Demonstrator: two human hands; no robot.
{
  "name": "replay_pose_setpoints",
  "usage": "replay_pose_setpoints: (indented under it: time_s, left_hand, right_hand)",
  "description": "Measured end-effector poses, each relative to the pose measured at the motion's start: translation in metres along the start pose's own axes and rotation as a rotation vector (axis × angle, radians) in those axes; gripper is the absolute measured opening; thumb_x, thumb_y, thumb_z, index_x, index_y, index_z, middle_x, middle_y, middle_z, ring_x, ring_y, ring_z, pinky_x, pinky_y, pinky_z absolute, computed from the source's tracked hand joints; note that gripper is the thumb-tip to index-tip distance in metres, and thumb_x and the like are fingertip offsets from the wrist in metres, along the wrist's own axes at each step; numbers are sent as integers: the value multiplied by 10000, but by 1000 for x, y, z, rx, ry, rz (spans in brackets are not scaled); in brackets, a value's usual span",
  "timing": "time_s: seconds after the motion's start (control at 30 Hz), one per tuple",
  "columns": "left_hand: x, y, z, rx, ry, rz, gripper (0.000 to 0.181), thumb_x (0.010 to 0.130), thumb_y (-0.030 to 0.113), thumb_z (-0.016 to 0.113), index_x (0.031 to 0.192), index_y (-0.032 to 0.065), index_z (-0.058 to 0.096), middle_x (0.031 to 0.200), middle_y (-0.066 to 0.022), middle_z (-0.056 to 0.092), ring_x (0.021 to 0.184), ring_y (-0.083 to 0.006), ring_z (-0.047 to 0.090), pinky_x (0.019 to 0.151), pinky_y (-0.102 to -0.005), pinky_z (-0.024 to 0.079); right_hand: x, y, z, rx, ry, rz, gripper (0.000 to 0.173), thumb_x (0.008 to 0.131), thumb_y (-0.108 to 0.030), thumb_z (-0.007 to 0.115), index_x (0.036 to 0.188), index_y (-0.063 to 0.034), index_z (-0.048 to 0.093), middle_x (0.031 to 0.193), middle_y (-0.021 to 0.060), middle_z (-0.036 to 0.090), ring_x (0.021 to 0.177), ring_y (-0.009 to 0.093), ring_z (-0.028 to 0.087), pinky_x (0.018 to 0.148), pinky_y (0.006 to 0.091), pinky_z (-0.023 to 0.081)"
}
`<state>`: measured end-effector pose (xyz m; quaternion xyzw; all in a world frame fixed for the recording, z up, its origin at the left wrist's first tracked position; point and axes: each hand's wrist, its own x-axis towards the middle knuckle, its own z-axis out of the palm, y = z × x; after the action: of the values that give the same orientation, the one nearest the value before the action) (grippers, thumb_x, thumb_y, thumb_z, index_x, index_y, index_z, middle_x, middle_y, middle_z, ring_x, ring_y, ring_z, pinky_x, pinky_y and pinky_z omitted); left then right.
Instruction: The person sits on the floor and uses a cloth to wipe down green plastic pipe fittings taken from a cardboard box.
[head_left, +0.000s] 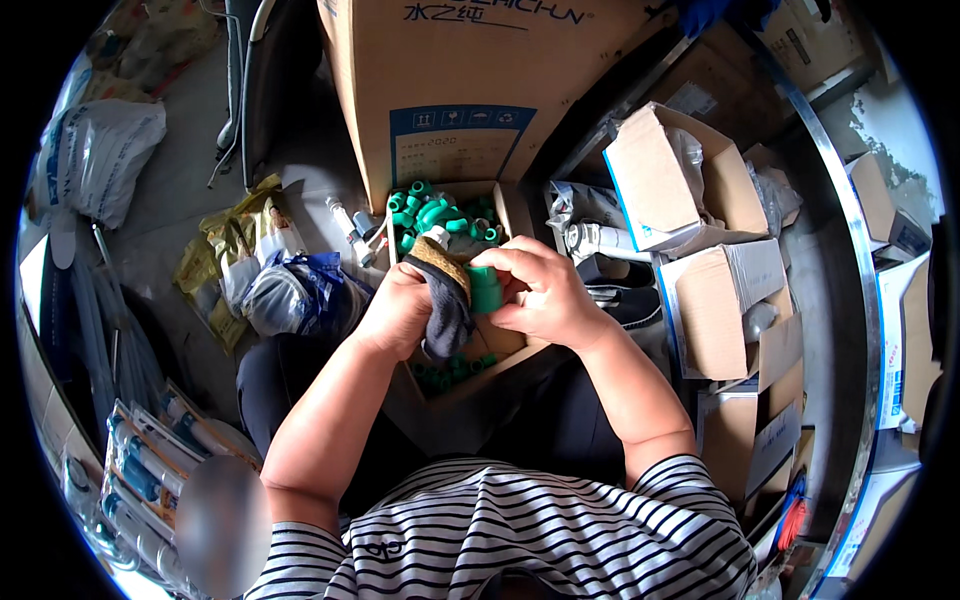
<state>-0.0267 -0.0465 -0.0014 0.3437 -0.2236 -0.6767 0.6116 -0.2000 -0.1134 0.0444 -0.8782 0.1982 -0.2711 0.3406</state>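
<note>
My left hand grips a dark cloth with a tan, rough-looking edge. Between the fingers and thumb of my right hand is a green plastic pipe fitting, its left side against the cloth. Both hands are over an open cardboard box. Many smaller green pipe fittings are heaped at the box's far end, and several more green fittings lie at its near end. A small white piece shows just behind the cloth; its kind is unclear.
A large printed carton stands behind the box. Open cartons are stacked at right, beside dark shoes. At left lie a blue and clear plastic-wrapped bundle, a yellow bag and white filter-like parts. A chair leg stands further back.
</note>
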Motion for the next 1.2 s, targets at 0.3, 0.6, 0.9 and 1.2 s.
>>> replay_pose_setpoints:
  time_s: [0.3,0.6,0.9,1.2]
  left_hand:
    - [-2,-1,-7,-134,-245,-25,395,849,235,617,1151,-1,519,1063,-116,589,938,-184,601,802,-304,518]
    - [-12,5,-14,-42,-179,-3,160,811,56,606,967,21,603,808,-4,616,681,-72,564,616,-211,460]
    - [-15,6,-13,-138,-42,23,239,751,-47,593,978,25,601,859,-38,637,741,-119,605,676,-242,490]
    - [-27,10,-4,-162,-220,-194,341,874,178,563,1163,3,519,977,-97,615,853,-179,619,717,-286,525]
  right_hand:
    - [10,-8,11,222,88,-61,604,586,-113,837,1136,-71,591,920,17,503,836,93,506,681,209,451]
    - [14,-27,14,-444,117,-94,615,576,-21,719,1162,-74,540,921,80,519,834,259,568,694,339,496]
    - [8,-32,18,-114,143,-23,462,605,36,729,1029,-54,567,907,72,546,799,190,607,654,276,523]
    - [9,-17,16,91,117,-99,542,621,-131,823,1108,-101,589,1069,65,492,967,181,514,803,288,476]
